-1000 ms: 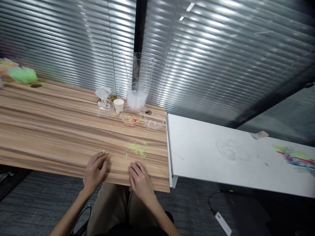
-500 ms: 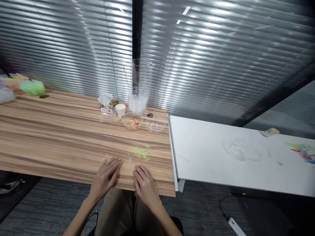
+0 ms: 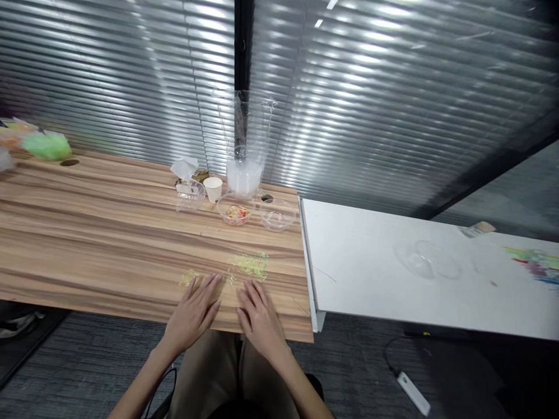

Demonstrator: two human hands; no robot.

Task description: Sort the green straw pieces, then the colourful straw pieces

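Note:
My left hand [image 3: 195,313] lies flat on the wooden table [image 3: 87,233] near its front edge, fingers stretched out and holding nothing. Beside it my right hand [image 3: 258,314] also rests flat with fingers spread. Just beyond the fingertips a loose scatter of thin yellow-green strands [image 3: 251,265] lies on the wood, and a smaller tuft of strands [image 3: 188,277] sits by my left fingertips. Further back stand a clear bowl with red and yellow bits [image 3: 236,209] and a clear bowl with nothing in it [image 3: 276,215].
At the back are a small paper cup [image 3: 212,188], a clear lidded box [image 3: 189,195], a tall clear bag of white contents [image 3: 244,157] and green fluff [image 3: 46,145] at far left. A white table [image 3: 371,273] adjoins on the right, with clear bowls [image 3: 419,262] and coloured strands [image 3: 535,262].
My left hand slid rightward toward the right hand and flattened; both hands now reach slightly further forward, near the strands. The view shifted a little.

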